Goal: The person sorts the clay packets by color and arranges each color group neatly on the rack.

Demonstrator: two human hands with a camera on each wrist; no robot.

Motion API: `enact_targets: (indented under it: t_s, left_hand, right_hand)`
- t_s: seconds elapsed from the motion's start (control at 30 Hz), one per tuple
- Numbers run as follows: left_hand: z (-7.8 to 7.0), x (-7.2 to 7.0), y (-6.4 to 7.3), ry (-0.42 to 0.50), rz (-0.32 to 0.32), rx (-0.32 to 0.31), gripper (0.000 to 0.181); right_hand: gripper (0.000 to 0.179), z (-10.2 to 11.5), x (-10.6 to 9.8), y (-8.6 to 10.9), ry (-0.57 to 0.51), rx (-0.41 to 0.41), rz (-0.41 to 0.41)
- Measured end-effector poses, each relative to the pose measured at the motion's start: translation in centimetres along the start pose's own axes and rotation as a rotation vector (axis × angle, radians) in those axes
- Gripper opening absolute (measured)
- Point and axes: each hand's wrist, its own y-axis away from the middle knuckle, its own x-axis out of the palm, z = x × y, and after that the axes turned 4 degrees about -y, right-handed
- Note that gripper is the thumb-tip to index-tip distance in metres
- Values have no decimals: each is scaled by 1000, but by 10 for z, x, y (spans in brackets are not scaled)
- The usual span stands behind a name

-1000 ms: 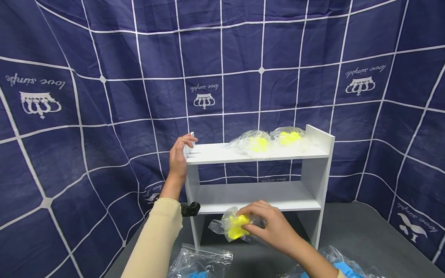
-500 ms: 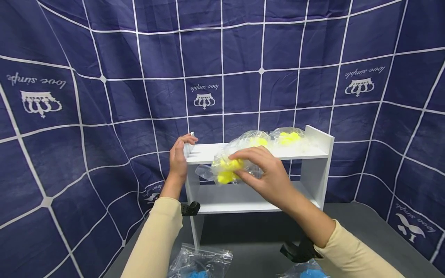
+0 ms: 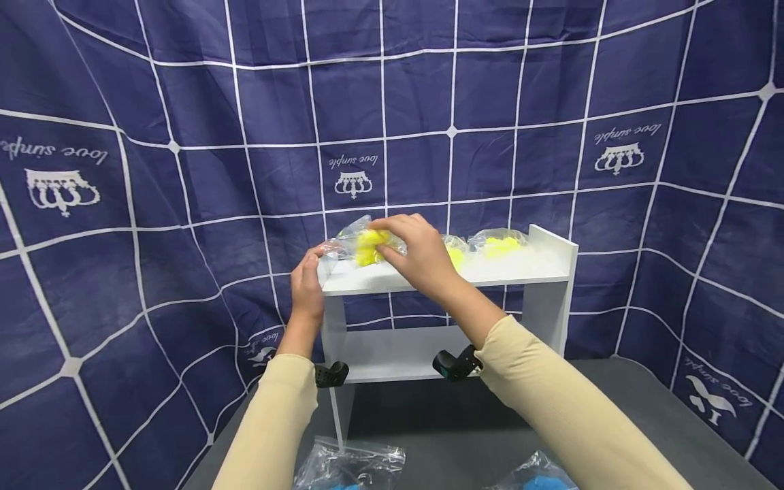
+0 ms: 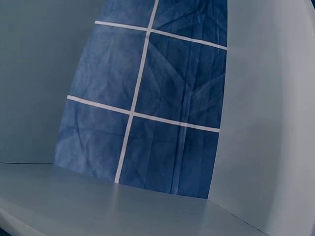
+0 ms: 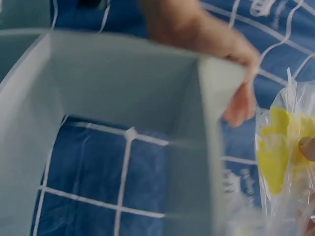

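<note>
Dark blue curtain (image 3: pixel 416 88) with white grid lines hangs behind a dark grey surface (image 3: pixel 429 435), on which a white two-tier shelf (image 3: pixel 392 354) stands. Slightly blurred in the head view, a clear plastic bag with lobed yellow contents (image 3: pixel 369 248) is over the left part of the shelf's top board; whether it touches the board cannot be told. Its loose end points to nine o'clock, toward the left hand, while one corner rises toward twelve. The yellow part's long axis runs nearly from twelve to six, and it looks upright in the right wrist view too, below a peaked fold of plastic.

At three o'clock from the bag, the right hand (image 3: pixel 416 250) pinches it between thumb and fingers. At eight o'clock, the left hand (image 3: pixel 308 286) grips the upper edge of the shelf's left side panel (image 3: pixel 334 327). Farther along at three o'clock, two more bags with yellow contents (image 3: pixel 501 246) rest side by side on the top board. Clear bags with blue contents lie on the grey surface, one at six o'clock (image 3: pixel 352 466), another at five (image 3: pixel 540 479).
</note>
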Motion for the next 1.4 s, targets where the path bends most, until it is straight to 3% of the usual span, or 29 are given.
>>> enact_targets:
  t_s: [0.1,0.3,0.5,0.77,0.9,1.1,1.27,1.4]
  left_hand:
    - [0,-1,2,-21,1,5,44]
    - [-2,0,4,-32,17,86,44]
    - [-6,2,5,-72,24,72,45]
    - [-3,2,2,-42,15,87,42]
    - [-2,0,3,-27,16,83,41]
    - [0,-1,4,-29,21,92,41]
    - [1,-2,5,-22,23,113,39]
    - [1,0,3,-27,28,135,39]
  right_hand:
    - [33,-9,13,2,60,29,33]
    - [33,-21,27,6,162,127,162]
    - [37,-24,26,4,203,243,324]
    - [47,-22,21,2,207,276,404]
    - [53,-20,19,7,228,231,374]
    - [48,-16,8,30,233,48,189]
    - [46,-4,-11,53,154,-85,78]
    - [44,7,-27,74,60,-141,81]
